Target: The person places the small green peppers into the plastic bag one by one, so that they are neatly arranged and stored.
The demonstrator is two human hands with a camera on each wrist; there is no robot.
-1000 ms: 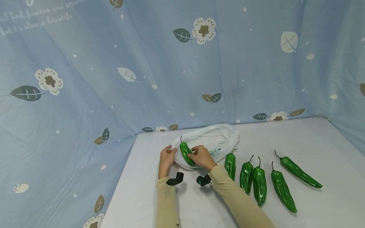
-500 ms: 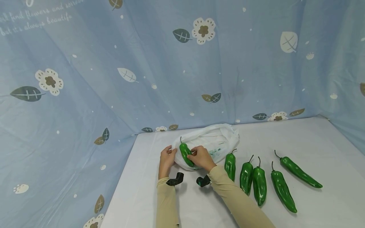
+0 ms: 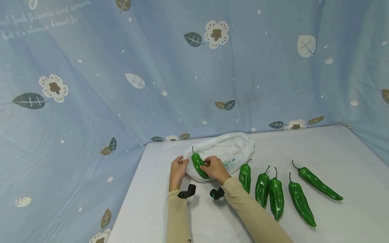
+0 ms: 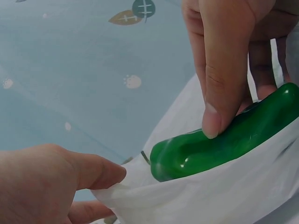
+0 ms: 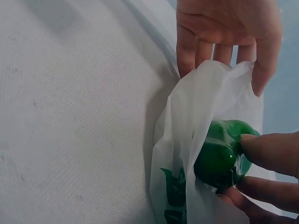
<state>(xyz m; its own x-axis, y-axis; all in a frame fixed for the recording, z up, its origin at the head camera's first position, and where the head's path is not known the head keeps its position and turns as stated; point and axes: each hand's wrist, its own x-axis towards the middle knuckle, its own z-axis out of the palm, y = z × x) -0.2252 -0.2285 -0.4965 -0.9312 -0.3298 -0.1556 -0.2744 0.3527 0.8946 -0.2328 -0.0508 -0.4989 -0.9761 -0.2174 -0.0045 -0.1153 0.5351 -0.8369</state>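
A white plastic bag (image 3: 212,145) with green print lies at the back of the table, its mouth spread. My left hand (image 3: 177,170) pinches the bag's left rim between thumb and fingers, as the left wrist view shows. A glossy green pepper (image 3: 197,163) with a thin dark stem lies at the mouth of the bag, stem pointing away from me. My right hand (image 3: 215,167) grips this pepper by its near half, thumb on one side and fingers on the other. In the right wrist view the bag's wall covers part of the pepper (image 5: 219,154).
Right of the bag, several more green peppers lie on the white table (image 3: 328,155), among them one pepper (image 3: 245,175) close to the bag and another pepper (image 3: 320,184) farthest right. A blue patterned curtain (image 3: 170,67) hangs behind and to the left.
Almost nothing has changed. The held pepper has shifted very slightly toward me at its stem end; both hands keep their grips on the bag and the pepper.
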